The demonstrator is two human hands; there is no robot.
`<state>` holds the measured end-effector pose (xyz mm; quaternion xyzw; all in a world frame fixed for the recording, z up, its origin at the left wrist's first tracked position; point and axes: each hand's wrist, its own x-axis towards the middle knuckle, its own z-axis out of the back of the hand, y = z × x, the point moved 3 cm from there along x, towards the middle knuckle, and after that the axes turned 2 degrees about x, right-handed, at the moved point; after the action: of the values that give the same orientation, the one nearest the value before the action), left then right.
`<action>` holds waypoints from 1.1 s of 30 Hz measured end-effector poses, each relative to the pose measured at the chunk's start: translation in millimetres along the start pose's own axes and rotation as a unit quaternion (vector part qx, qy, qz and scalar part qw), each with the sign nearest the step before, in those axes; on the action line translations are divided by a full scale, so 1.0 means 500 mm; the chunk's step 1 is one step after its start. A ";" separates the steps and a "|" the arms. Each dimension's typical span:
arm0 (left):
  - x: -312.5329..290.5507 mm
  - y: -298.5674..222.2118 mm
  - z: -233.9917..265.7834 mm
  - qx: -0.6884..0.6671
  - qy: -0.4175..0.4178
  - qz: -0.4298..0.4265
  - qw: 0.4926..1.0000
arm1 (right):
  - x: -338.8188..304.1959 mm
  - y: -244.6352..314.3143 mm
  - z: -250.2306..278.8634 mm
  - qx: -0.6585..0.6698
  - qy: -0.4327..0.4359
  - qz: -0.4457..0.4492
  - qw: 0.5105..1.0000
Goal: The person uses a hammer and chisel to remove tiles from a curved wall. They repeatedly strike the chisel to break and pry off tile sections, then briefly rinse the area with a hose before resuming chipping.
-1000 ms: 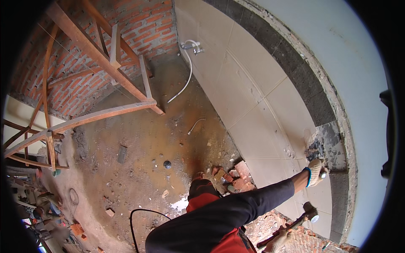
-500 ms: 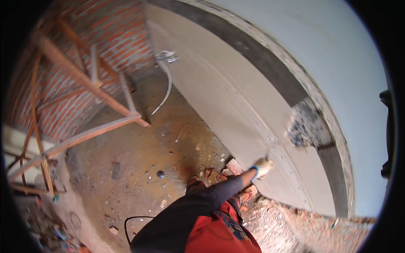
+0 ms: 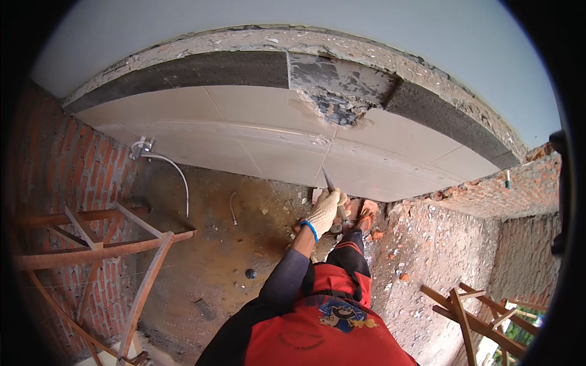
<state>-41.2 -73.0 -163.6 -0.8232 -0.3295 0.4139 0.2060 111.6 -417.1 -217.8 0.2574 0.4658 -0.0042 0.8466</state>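
Observation:
My left hand (image 3: 322, 213), in a cream knit glove with a blue cuff, is closed around a pointed metal chisel (image 3: 328, 178). The chisel's tip points up and slightly left, in front of the cream tiled wall (image 3: 268, 160); whether it touches the tiles I cannot tell. Higher on that wall, a broken patch (image 3: 337, 110) shows rough dark mortar beneath a grey band. My right hand is out of sight. Below the chisel, my sandalled foot (image 3: 366, 215) stands among brick pieces.
A tap with a white hose (image 3: 174, 163) is fixed at the wall's left end. Wooden trestles stand at the left (image 3: 91, 247) and lower right (image 3: 482, 317). Wet, muddy floor (image 3: 226, 244) lies left of me, with pale rubble (image 3: 427, 256) to the right. Bare brick walls flank the space.
My view has swung right, so the tiled wall runs across the top and the right trestle shows. The chisel in my left hand is now distinct; before, the hand was near the wall.

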 end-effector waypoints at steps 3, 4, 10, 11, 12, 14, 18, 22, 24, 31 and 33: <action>-0.001 -0.050 -0.063 -0.026 0.041 -0.028 0.998 | 0.013 -0.039 0.001 -0.041 0.002 -0.008 0.999; -0.003 -0.069 -0.080 -0.010 0.039 -0.030 0.999 | 0.018 -0.052 0.005 -0.060 0.003 -0.007 0.998; 0.000 -0.181 -0.164 -0.020 0.056 -0.093 0.994 | 0.049 -0.091 0.027 -0.184 0.029 0.018 0.982; 0.004 -0.191 -0.170 -0.027 0.039 -0.094 0.994 | 0.049 -0.089 0.028 -0.195 0.035 0.027 0.980; 0.008 -0.199 -0.172 -0.011 0.033 -0.096 0.995 | 0.046 -0.086 0.027 -0.231 0.056 0.050 0.970; 0.015 -0.207 -0.176 0.012 0.032 -0.121 0.992 | 0.037 -0.080 0.031 -0.152 0.045 0.036 0.987; 0.023 -0.198 -0.183 0.005 0.059 -0.147 0.987 | 0.016 -0.065 0.043 0.089 0.001 -0.028 0.996; 0.022 -0.197 -0.191 -0.089 0.065 -0.130 0.985 | 0.023 -0.041 0.068 0.010 -0.070 0.048 0.996; 0.019 -0.203 -0.198 -0.108 0.052 -0.103 0.987 | 0.030 -0.031 0.084 -0.114 -0.123 0.085 0.982; 0.006 -0.240 -0.201 -0.242 0.082 -0.033 0.966 | 0.014 -0.032 0.097 -0.076 -0.111 0.044 0.990; -0.002 -0.249 -0.195 -0.274 0.107 -0.028 0.955 | -0.001 -0.040 0.094 -0.077 -0.151 0.020 0.985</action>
<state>-8.2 6.6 -30.9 -0.8780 -0.4292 0.2111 0.0178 143.4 -455.5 -205.6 0.1972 0.3264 0.0101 0.9244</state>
